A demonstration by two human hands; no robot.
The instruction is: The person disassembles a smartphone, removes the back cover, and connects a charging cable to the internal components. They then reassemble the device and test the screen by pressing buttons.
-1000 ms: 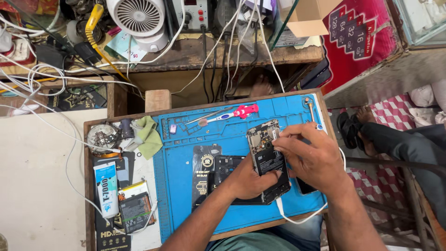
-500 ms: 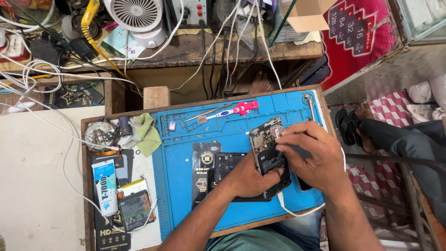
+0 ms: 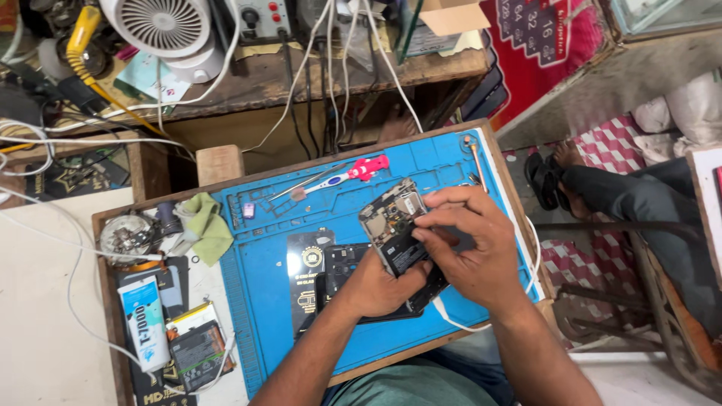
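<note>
Over the blue silicone work mat (image 3: 278,301) on the wooden bench (image 3: 105,225), the left hand (image 3: 380,286) grips the lower end of an opened black smartphone with its circuit board bared (image 3: 395,233), holding it tilted above the mat. The right hand (image 3: 470,248) closes over the phone's right edge, fingertips (image 3: 425,222) pinched on the board near its middle. A pink-handled tool (image 3: 353,171) lies on the mat well apart, near a crumpled green cloth (image 3: 207,225).
</note>
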